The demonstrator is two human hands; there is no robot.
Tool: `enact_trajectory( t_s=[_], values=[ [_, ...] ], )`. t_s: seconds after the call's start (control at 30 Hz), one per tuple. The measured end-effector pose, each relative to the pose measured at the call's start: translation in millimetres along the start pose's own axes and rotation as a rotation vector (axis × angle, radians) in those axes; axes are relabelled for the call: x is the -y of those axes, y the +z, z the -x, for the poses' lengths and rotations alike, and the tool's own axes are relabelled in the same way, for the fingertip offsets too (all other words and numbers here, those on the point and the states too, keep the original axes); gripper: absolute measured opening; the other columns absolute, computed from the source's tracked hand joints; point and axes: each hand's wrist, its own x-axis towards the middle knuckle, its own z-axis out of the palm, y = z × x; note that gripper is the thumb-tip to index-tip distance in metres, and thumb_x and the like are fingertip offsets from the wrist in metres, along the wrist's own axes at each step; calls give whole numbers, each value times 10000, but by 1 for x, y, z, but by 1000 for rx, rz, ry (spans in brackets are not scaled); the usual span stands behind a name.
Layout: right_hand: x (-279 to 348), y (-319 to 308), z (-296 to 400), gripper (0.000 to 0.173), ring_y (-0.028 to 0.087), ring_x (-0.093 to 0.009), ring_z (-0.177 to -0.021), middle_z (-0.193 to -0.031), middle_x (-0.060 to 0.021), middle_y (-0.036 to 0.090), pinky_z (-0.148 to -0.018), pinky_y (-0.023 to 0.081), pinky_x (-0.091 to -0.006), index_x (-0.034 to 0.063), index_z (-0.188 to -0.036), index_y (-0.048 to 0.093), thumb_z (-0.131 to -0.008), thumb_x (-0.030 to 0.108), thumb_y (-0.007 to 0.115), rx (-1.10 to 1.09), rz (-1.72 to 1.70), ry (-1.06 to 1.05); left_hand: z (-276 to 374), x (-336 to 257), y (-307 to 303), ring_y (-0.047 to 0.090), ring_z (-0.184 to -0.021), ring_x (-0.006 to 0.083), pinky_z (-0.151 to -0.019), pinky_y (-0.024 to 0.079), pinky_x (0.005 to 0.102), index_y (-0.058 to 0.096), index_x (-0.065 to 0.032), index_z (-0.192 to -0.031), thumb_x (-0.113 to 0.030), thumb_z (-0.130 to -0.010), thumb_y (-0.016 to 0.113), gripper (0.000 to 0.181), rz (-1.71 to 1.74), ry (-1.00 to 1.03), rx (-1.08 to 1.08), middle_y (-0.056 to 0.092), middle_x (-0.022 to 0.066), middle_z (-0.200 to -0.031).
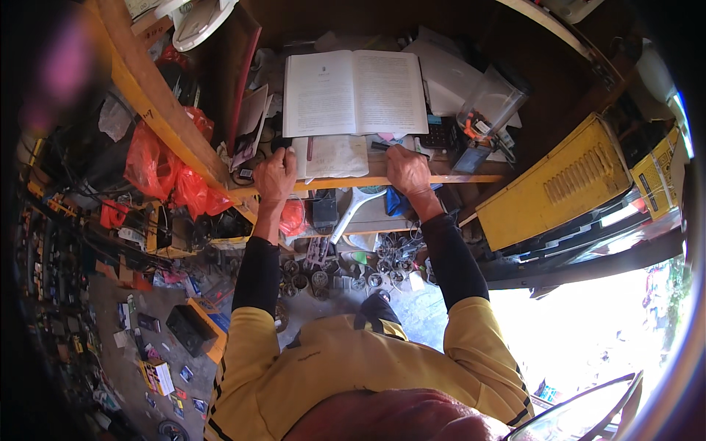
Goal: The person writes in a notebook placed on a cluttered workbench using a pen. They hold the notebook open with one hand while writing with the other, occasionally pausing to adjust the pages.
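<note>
An open book (356,93) lies on a cluttered wooden shelf in front of me. Below its lower edge is a sheet of paper with handwriting (337,157), and a thin reddish stick-like item (310,149) rests on it. My left hand (276,172) is at the shelf's front edge, at the paper's left side, its fingers curled; whether it grips anything is unclear. My right hand (408,170) is right of the paper, holding a dark pen-like object (380,146) that sticks out leftward from the fingers. A calculator (437,135) sits behind that hand.
A clear plastic container (491,105) with small orange items stands at the right. Red plastic bags (160,160) hang at the left, and a yellow metal case (557,182) is at the right. A white racket-like item (356,209) lies on a lower shelf. Boxes are scattered on the floor.
</note>
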Motion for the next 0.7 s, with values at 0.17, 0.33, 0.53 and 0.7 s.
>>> enact_trajectory(
  t_s=[0.17,0.33,0.53,0.7],
  values=[
    [-5,2,2,45,695,-376,-724,-834,-114,680,-646,571,-482,109,-899,620,-879,90,656,36,26,-7,0,-3,-1,664,-677,481,-629,513,572,619,-79,-768,-341,-1010,602,358,-33,-21,29,669,233,-701],
    [-5,4,2,39,700,-376,-737,-853,-120,687,-651,571,-484,99,-898,617,-879,88,650,27,14,-7,0,-1,1,662,-672,484,-624,508,576,610,-78,-765,-342,-1013,600,362,-16,-5,-15,660,236,-691],
    [-8,4,4,44,694,-380,-725,-841,-122,673,-643,570,-487,104,-879,610,-864,77,641,14,9,-47,1,-4,1,665,-696,483,-633,506,576,605,-71,-766,-348,-1017,594,374,-23,-30,-3,667,238,-714],
    [-13,9,5,60,707,-349,-698,-854,-92,670,-623,579,-472,106,-884,607,-863,85,660,25,12,-74,2,-3,1,660,-716,494,-647,502,585,612,-69,-782,-357,-1021,587,375,-6,-41,-5,667,248,-733]
  ],
)
